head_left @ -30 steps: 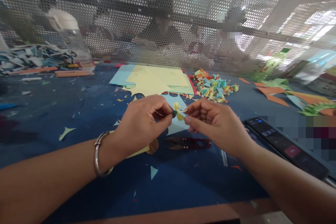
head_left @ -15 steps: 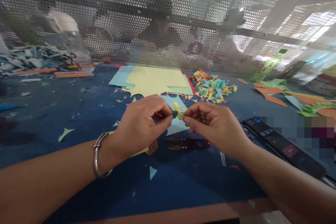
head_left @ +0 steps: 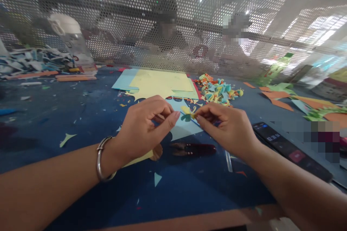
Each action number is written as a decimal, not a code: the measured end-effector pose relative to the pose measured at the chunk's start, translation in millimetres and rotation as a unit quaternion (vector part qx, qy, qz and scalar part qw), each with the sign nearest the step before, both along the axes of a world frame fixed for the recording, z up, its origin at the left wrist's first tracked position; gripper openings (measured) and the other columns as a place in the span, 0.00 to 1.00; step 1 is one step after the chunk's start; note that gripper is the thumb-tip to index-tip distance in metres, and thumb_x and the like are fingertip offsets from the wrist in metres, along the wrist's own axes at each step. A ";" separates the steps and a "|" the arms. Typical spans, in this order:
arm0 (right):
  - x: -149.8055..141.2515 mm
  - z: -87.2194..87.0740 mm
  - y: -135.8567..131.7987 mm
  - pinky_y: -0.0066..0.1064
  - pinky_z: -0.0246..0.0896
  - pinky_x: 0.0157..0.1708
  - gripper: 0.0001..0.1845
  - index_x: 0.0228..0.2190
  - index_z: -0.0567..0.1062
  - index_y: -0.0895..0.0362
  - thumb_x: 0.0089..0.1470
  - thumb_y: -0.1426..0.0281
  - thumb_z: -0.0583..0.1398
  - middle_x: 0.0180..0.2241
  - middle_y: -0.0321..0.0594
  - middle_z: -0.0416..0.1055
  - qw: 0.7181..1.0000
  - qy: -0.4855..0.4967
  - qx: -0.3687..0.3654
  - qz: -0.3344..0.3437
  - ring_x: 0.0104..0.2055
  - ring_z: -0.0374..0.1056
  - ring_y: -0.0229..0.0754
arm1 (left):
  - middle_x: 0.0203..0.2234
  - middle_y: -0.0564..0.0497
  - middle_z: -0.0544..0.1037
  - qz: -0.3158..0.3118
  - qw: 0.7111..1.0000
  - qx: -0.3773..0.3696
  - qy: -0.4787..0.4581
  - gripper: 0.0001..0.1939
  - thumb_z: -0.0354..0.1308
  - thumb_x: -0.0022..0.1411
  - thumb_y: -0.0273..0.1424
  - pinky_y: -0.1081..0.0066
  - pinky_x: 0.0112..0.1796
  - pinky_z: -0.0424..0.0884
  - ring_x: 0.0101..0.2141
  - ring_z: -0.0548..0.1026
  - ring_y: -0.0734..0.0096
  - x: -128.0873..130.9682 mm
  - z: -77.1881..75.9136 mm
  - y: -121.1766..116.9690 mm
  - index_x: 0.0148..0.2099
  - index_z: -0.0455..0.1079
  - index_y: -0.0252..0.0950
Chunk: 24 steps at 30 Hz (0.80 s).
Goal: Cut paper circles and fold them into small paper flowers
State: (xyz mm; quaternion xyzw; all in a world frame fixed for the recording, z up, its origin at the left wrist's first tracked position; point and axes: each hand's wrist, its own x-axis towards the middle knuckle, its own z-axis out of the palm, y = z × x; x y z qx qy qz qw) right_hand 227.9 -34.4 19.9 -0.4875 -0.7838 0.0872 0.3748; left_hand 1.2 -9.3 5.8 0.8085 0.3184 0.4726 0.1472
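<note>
Between the fingertips of my right hand (head_left: 226,124) is a small folded piece of yellow and green paper (head_left: 187,115); its lobes point left, toward my left hand (head_left: 150,126). The left thumb is stretched and the fingers loosely curled, a short gap away from the paper, with nothing seen between them. Beneath the piece lies a light blue sheet (head_left: 181,128). Dark red thread snips (head_left: 199,149) rest on the blue table just below. Under my left wrist a yellow paper scrap (head_left: 139,158) and a round brown thing (head_left: 156,151) are partly hidden.
Yellow sheets (head_left: 162,81) with scalloped cut edges lie behind, beside a pile of small coloured paper pieces (head_left: 221,90). A phone (head_left: 290,148) sits at right, a bottle (head_left: 78,48) and white-blue scraps (head_left: 32,59) at left. A perforated screen (head_left: 121,18) stands behind; people sit beyond it.
My left fingers have let go of the paper piece and drawn slightly left. My right hand still pinches it and has shifted a little right; its green part now shows more.
</note>
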 end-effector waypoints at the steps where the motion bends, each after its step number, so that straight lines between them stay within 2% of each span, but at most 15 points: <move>1: 3.5 1.5 3.2 0.25 0.64 0.29 0.04 0.31 0.78 0.57 0.56 0.74 0.61 0.26 0.35 0.77 1.000 -0.013 0.006 -0.009 0.27 0.70 0.34 | 0.29 0.50 0.77 0.008 1.000 -0.002 0.001 0.13 0.60 0.67 0.32 0.72 0.30 0.70 0.30 0.74 0.73 -0.6 -0.8 1.3 0.28 0.71 0.35; 4: 20.1 9.7 22.1 0.28 0.65 0.29 0.06 0.30 0.78 0.56 0.57 0.70 0.61 0.25 0.36 0.77 0.998 -0.041 0.001 -0.047 0.26 0.70 0.36 | 0.27 0.50 0.76 0.019 1.000 -0.004 0.007 0.14 0.60 0.67 0.32 0.73 0.29 0.68 0.28 0.72 0.75 -1.7 -2.9 5.4 0.27 0.70 0.35; 6: 36.4 19.2 43.1 0.29 0.66 0.31 0.07 0.31 0.78 0.56 0.57 0.67 0.61 0.26 0.37 0.77 0.992 -0.068 -0.017 -0.104 0.27 0.72 0.38 | 0.27 0.50 0.76 0.017 1.000 0.001 0.011 0.14 0.60 0.67 0.32 0.72 0.29 0.67 0.27 0.72 0.75 -1.9 -3.8 7.5 0.27 0.69 0.35; 8: 55.2 30.7 68.6 0.30 0.66 0.34 0.09 0.33 0.79 0.56 0.58 0.64 0.62 0.28 0.38 0.78 0.965 -0.139 -0.061 -0.212 0.29 0.73 0.39 | 0.26 0.51 0.75 0.011 1.000 0.007 0.015 0.14 0.59 0.68 0.31 0.71 0.29 0.67 0.27 0.71 0.75 -2.0 -4.3 8.8 0.28 0.69 0.35; 11: 82.9 45.2 104.9 0.37 0.67 0.42 0.11 0.36 0.79 0.61 0.62 0.66 0.60 0.32 0.43 0.78 0.938 -0.168 -0.094 -0.288 0.35 0.75 0.43 | 0.25 0.51 0.74 0.009 1.000 0.012 0.017 0.15 0.58 0.68 0.31 0.70 0.30 0.66 0.27 0.71 0.75 -3.2 -5.1 10.1 0.27 0.69 0.34; 12: 90.8 48.0 114.0 0.38 0.69 0.42 0.13 0.38 0.79 0.63 0.63 0.65 0.60 0.34 0.44 0.78 0.930 -0.174 -0.114 -0.304 0.37 0.75 0.45 | 0.25 0.51 0.74 0.012 1.000 0.011 0.016 0.15 0.58 0.68 0.31 0.70 0.29 0.66 0.27 0.70 0.75 -3.9 -5.4 10.6 0.27 0.69 0.34; 14: 102.9 49.9 124.8 0.42 0.73 0.44 0.16 0.49 0.75 0.60 0.64 0.62 0.62 0.47 0.44 0.75 0.914 -0.180 -0.155 -0.329 0.44 0.74 0.45 | 0.25 0.52 0.73 0.021 1.000 0.004 0.021 0.15 0.58 0.67 0.31 0.70 0.29 0.65 0.26 0.70 0.75 -5.8 -6.3 11.8 0.27 0.69 0.35; 16: 109.8 47.9 124.6 0.44 0.73 0.45 0.18 0.52 0.74 0.58 0.65 0.62 0.61 0.51 0.45 0.73 0.909 -0.183 -0.171 -0.333 0.48 0.73 0.47 | 0.25 0.52 0.73 0.026 0.999 -0.003 0.034 0.14 0.58 0.67 0.31 0.69 0.29 0.65 0.26 0.70 0.75 -7.4 -7.2 13.5 0.27 0.69 0.35; 18: 111.9 43.9 113.7 0.40 0.72 0.43 0.15 0.47 0.76 0.60 0.65 0.63 0.60 0.45 0.44 0.76 0.912 -0.187 -0.172 -0.321 0.42 0.75 0.44 | 0.25 0.52 0.73 0.024 0.998 -0.010 0.055 0.12 0.58 0.66 0.30 0.69 0.30 0.66 0.27 0.70 0.74 -8.4 -8.0 15.1 0.28 0.69 0.35; 20: 110.8 39.1 93.3 0.36 0.70 0.39 0.14 0.39 0.78 0.62 0.64 0.65 0.58 0.34 0.44 0.79 0.925 -0.188 -0.168 -0.284 0.34 0.75 0.42 | 0.27 0.52 0.74 0.011 0.997 -0.021 0.072 0.10 0.58 0.66 0.30 0.68 0.32 0.68 0.29 0.72 0.72 -8.8 -8.5 15.7 0.30 0.71 0.36; 22: 108.3 34.2 65.8 0.35 0.68 0.36 0.13 0.37 0.79 0.58 0.60 0.62 0.60 0.30 0.42 0.79 0.938 -0.193 -0.171 -0.233 0.30 0.74 0.41 | 0.28 0.51 0.76 -0.002 0.996 -0.034 0.083 0.08 0.57 0.66 0.30 0.67 0.34 0.70 0.31 0.74 0.71 -9.0 -8.6 15.1 0.32 0.72 0.36; 24: 106.2 28.9 35.2 0.36 0.67 0.37 0.13 0.34 0.81 0.55 0.55 0.59 0.63 0.30 0.41 0.80 0.942 -0.205 -0.180 -0.196 0.31 0.74 0.44 | 0.31 0.51 0.77 -0.007 0.994 -0.047 0.096 0.06 0.57 0.65 0.30 0.67 0.36 0.70 0.33 0.75 0.69 -8.8 -8.6 13.4 0.34 0.73 0.36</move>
